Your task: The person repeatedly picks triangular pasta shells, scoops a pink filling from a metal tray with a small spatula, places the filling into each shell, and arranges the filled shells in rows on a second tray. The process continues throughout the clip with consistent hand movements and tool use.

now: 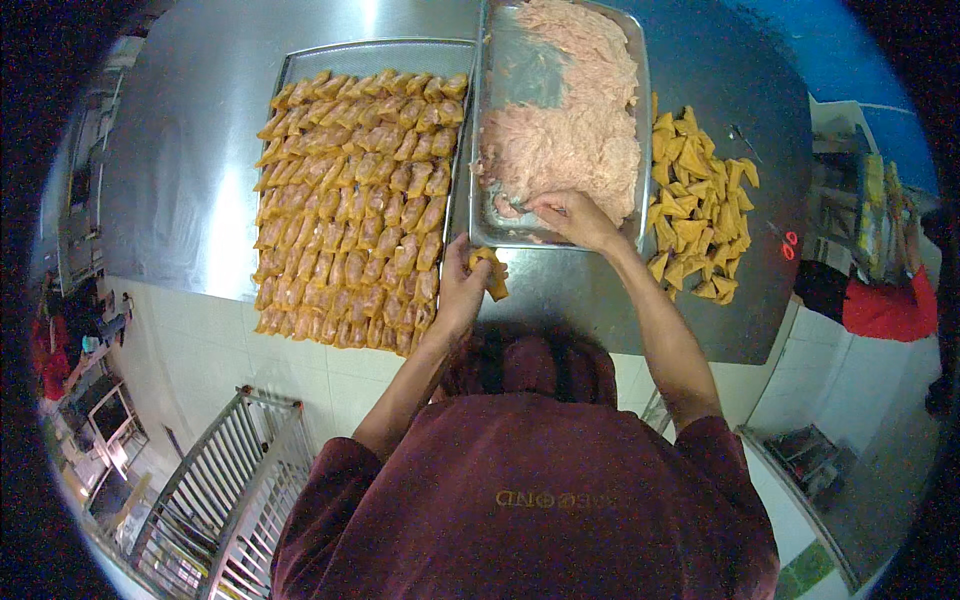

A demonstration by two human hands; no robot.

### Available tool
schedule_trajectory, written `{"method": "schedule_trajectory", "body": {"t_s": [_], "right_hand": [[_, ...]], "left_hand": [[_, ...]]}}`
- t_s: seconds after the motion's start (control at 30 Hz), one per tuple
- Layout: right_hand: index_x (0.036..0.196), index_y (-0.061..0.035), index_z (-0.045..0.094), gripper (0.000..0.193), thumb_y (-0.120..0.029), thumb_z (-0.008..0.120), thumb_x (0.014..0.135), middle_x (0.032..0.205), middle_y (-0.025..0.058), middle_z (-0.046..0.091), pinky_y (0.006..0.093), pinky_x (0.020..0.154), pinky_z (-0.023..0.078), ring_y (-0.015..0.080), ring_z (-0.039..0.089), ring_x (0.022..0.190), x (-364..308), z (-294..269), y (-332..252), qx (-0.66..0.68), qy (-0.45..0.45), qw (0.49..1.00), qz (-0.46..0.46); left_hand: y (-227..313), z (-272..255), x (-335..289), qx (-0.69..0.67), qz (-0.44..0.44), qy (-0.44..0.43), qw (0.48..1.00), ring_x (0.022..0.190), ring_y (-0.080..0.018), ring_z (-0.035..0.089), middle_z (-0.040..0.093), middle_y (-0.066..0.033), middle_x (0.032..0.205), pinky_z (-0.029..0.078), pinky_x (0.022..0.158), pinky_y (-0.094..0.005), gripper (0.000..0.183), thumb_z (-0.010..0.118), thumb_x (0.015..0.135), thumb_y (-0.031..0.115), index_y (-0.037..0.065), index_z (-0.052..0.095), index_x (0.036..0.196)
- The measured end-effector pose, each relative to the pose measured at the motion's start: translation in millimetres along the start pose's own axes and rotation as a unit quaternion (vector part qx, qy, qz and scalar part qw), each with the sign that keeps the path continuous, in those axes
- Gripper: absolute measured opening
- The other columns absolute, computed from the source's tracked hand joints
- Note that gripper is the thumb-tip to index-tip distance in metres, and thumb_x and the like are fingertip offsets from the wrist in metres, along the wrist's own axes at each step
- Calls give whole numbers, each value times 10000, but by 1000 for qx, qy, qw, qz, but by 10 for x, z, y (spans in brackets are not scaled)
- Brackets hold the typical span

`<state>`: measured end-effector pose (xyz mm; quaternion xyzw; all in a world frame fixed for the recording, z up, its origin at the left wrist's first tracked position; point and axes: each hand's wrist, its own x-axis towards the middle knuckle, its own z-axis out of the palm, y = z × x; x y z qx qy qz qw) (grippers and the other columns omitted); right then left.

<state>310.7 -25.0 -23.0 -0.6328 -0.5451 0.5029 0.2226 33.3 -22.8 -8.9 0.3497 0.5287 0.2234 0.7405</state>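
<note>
My left hand (463, 287) grips a golden-brown fried tofu pocket (493, 272) just off the near edge of a metal tray. Over that tray's near left corner, the fingers of my right hand (572, 217) are closed together at a lump of pink minced filling (507, 207). What those fingers hold, perhaps a small tool, is too small to make out. Pale pink filling (570, 140) covers most of the metal tray (642, 100), with a bare patch at its upper left. To the right lies a heap of unfilled tofu pieces (700, 200), many of them triangular.
On the left, a perforated tray (380, 52) bears tight rows of filled tofu pockets (350, 210). Red-handled scissors (789, 245) lie at the right of the steel table (185, 150). A slatted metal rack (215, 490) stands lower left. A person in red (890, 305) is at far right.
</note>
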Motion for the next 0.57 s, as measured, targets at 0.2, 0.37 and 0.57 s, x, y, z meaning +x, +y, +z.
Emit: {"method": "schedule_trajectory", "body": {"t_s": [0.2,0.37,0.57], "right_hand": [[1247,1,759,260,-170,658,1079,1165,54,761,293,911,530,114,666,1020,-427,20,-733,141,75,987,-6],[1276,-14,756,252,-85,669,1051,1070,69,778,288,808,552,110,695,953,-1056,47,-1713,64,141,988,10],[1302,-82,767,297,-24,631,1044,1205,160,793,317,824,593,277,779,984,-1374,35,-2088,-118,166,978,-36]], "left_hand": [[455,-145,-236,36,55,-8,998,832,-202,729,679,-114,1061,654,654,-346,295,504,1072,118,3,572,1335],[872,128,-414,-29,9,-95,995,915,-212,715,622,-107,1115,680,668,-385,288,471,1093,158,30,529,1344],[1084,296,-470,-161,-10,-205,966,1240,-261,620,567,-126,1358,610,999,-550,424,544,1114,346,76,438,1425]]}}
